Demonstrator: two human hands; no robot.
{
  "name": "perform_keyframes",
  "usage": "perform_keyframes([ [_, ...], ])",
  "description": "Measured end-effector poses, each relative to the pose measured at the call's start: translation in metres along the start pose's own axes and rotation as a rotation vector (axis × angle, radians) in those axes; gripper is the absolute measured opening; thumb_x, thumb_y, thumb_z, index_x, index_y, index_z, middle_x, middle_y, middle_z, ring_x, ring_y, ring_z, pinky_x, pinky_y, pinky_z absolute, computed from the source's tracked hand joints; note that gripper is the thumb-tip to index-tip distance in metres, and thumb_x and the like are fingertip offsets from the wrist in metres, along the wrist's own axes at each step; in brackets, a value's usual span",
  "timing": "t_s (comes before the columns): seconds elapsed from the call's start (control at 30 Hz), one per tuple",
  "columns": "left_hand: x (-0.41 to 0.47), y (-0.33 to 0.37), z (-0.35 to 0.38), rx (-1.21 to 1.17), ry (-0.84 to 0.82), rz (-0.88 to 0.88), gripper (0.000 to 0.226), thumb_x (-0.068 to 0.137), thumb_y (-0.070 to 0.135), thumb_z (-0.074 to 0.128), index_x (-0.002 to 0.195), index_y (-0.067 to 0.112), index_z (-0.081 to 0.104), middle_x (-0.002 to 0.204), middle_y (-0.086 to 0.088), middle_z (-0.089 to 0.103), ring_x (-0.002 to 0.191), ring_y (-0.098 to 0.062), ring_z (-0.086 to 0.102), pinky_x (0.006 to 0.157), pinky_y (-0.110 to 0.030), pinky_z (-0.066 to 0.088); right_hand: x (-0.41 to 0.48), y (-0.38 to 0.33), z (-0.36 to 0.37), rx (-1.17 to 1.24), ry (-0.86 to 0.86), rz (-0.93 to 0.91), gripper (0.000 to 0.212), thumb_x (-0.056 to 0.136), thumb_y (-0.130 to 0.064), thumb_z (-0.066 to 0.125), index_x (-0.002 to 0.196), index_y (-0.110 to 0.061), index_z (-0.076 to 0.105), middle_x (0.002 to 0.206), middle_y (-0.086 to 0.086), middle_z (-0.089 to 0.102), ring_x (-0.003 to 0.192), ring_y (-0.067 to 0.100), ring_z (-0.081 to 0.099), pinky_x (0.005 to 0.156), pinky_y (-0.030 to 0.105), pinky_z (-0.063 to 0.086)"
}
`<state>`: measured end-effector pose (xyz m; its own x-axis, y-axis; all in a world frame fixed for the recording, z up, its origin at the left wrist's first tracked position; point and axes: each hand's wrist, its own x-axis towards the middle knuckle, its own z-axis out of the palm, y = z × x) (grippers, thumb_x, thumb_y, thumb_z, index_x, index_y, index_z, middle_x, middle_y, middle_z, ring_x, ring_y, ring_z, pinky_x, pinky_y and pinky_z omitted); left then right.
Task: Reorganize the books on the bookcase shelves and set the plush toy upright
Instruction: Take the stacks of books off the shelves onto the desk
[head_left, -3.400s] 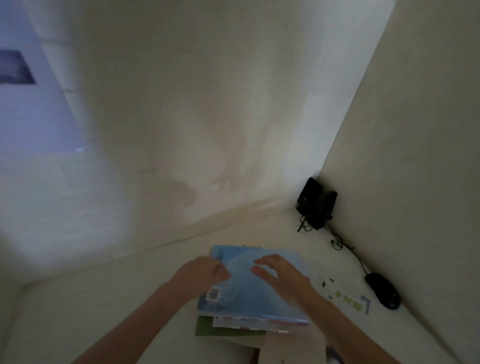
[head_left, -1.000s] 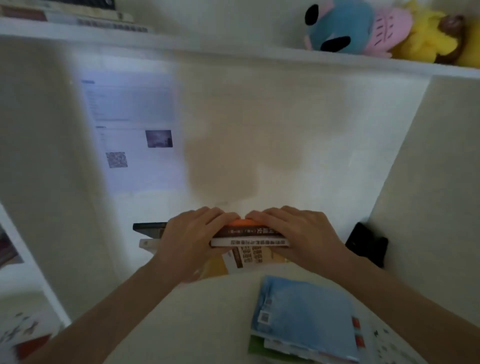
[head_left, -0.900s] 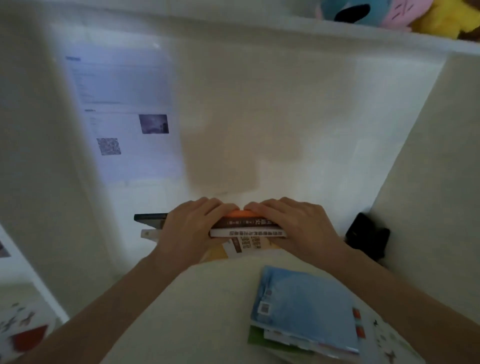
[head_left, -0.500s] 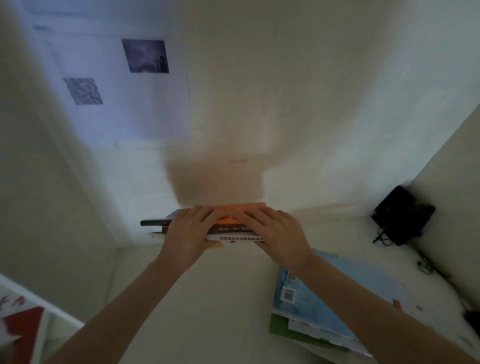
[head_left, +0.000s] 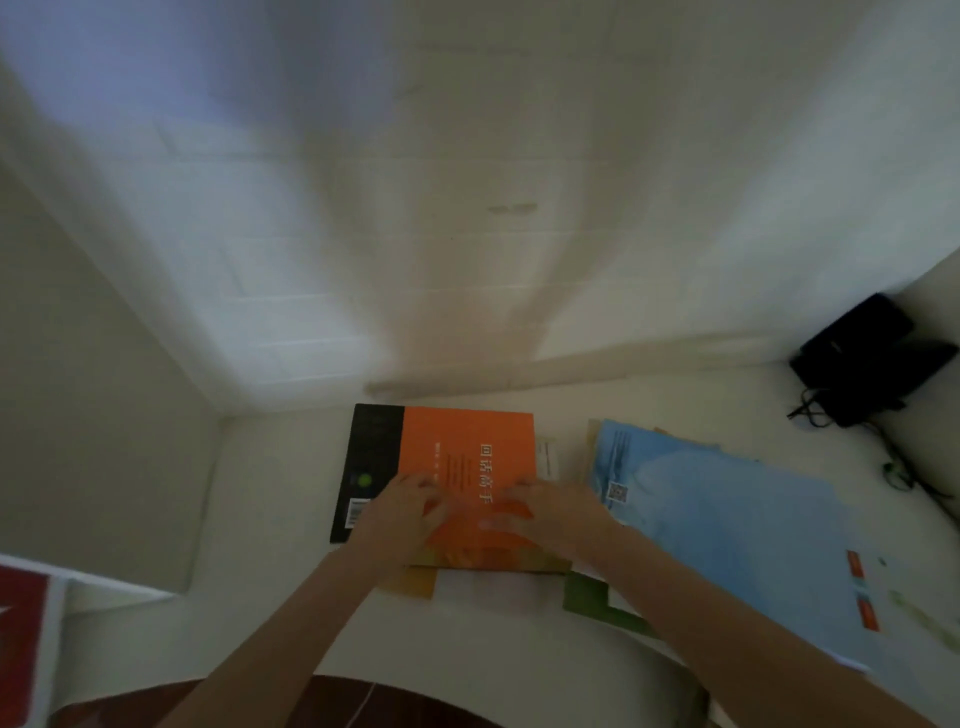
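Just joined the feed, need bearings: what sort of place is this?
Likely a bay of a white bookcase: a side panel walls it in, an orange book and a blue book lie flat, and a black device with cables sits in the corner.

orange, blue and black against a pale shelf

the top book is wearing a bright orange cover with white characters, and a black band is running down its left side, carrying a small green dot and a white barcode. an ochre-yellow book is peeking out beneath it. the light blue book is showing paler cloudy patches, a white code square and small red-orange marks near its right edge; a green book is sticking out under it. the shelf is looking cream-white, and the back wall is shading from off-white to a bluish tint on the left. the device in the corner is showing solid black, with a dark cable.
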<state>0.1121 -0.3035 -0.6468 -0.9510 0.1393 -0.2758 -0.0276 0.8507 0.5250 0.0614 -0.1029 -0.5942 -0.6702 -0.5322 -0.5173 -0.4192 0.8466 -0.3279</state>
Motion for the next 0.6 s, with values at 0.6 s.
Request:
perform_keyframes([
  [0.6,-0.198,0.15,-0.358,-0.137,0.855,0.23,0.018,0.091,0.017,0.054,0.084,0.028,0.066,0.075,0.018,0.069,0.064,0.001,0.066,0.062,-0.016,0.05,-0.173,-0.247,-0.271,0.144,0.845,-0.822,0.033,0.083,-0.057,0.054,0.105,-0.037,0.067,0.096,-0.021,0.066,0.088,0.001,0.063,0.079,0.031,0.053],
])
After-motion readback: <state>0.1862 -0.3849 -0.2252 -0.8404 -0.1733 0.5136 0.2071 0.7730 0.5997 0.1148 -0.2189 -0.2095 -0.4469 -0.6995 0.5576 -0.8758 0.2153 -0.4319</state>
